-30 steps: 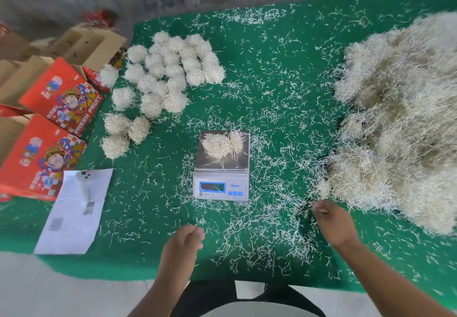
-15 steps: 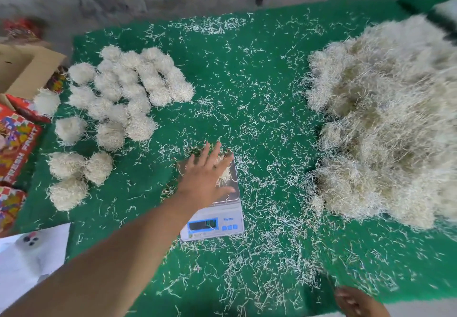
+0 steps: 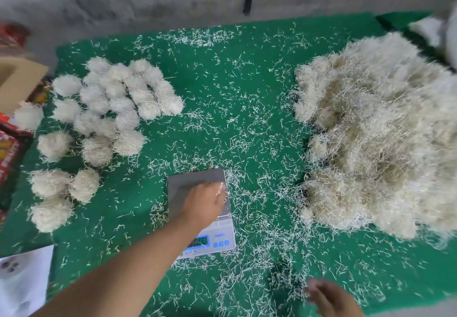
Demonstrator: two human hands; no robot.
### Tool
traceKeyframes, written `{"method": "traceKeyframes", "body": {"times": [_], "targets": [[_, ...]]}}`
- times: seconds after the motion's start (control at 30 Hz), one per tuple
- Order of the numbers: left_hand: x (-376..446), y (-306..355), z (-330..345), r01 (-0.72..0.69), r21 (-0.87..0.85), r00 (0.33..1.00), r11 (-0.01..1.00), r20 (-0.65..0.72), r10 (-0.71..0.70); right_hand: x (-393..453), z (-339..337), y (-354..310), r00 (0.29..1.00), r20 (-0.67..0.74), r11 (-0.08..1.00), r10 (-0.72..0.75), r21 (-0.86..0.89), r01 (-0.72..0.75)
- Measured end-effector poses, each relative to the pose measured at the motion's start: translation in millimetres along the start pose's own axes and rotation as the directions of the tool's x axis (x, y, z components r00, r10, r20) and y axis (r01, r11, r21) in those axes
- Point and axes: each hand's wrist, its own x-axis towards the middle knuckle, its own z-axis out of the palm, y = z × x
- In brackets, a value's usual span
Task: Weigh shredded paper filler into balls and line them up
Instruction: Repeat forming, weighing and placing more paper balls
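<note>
A small digital scale (image 3: pixel 188 185) with a grey platform sits near the middle of the green table (image 3: pixel 247 94). My left hand (image 3: pixel 204 205) lies over the platform's right half, fingers closed around a clump of shredded paper (image 3: pixel 220 189) whose strands stick out at the fingertips. The platform's left half is bare. My right hand (image 3: pixel 330 298) hovers low at the front edge, blurred, fingers apart and holding nothing. Several finished paper balls (image 3: pixel 118 101) stand in rows at the left. A big loose heap of shredded paper (image 3: pixel 380 131) fills the right side.
Loose strands litter the whole green cloth. Red printed boxes (image 3: pixel 10 153) and an open cardboard box (image 3: pixel 17 82) stand past the left edge. A white sheet of paper (image 3: pixel 22 277) lies at the front left corner. A grey wall runs behind the table.
My left hand reached forward onto the scale and closed on the paper clump that lay on the platform. My right hand drew back from the heap to the front edge.
</note>
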Motion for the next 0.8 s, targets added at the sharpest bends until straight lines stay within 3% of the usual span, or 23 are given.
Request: {"method": "traceKeyframes", "body": {"times": [0.1,0.2,0.23,0.33,0.4,0.47,0.6,0.73,0.8], "targets": [[-28,62,-34,0.115,-0.477,0.953,0.871,-0.193,-0.232,-5,-10,-59,0.999,0.034,0.950,0.042,0.308,-0.051],[-45,121,-65,0.127,-0.854,0.878,0.505,-0.141,-0.458,0,-11,-108,0.964,0.266,0.679,0.001,0.708,-0.196],[-48,134,-70,0.109,-0.904,0.846,0.413,-0.133,-0.516,-1,-13,-123,0.936,0.349,0.590,-0.041,0.765,-0.258],[-55,167,-71,0.081,-0.957,0.771,0.278,-0.117,-0.627,-15,-14,-160,0.843,0.506,0.414,-0.182,0.817,-0.401],[-62,187,-63,0.042,-0.973,0.766,0.227,-0.114,-0.633,-26,-21,-177,0.819,0.512,0.404,-0.257,0.827,-0.390],[-74,204,-50,-0.025,-0.946,0.787,0.323,-0.218,-0.577,-34,-33,-191,0.824,0.478,0.401,-0.303,0.848,-0.345],[-97,235,-38,-0.138,-0.706,0.793,0.695,-0.499,-0.350,-46,-55,-207,0.813,0.429,0.256,-0.392,0.900,-0.352],[-105,259,-60,-0.172,-0.492,0.753,0.853,-0.624,-0.208,-72,-73,-214,0.811,0.275,0.393,-0.517,0.918,-0.061],[-106,276,-78,-0.169,-0.411,0.744,0.896,-0.650,-0.158,-88,-86,-222,0.791,0.210,0.401,-0.575,0.915,0.048]]}}
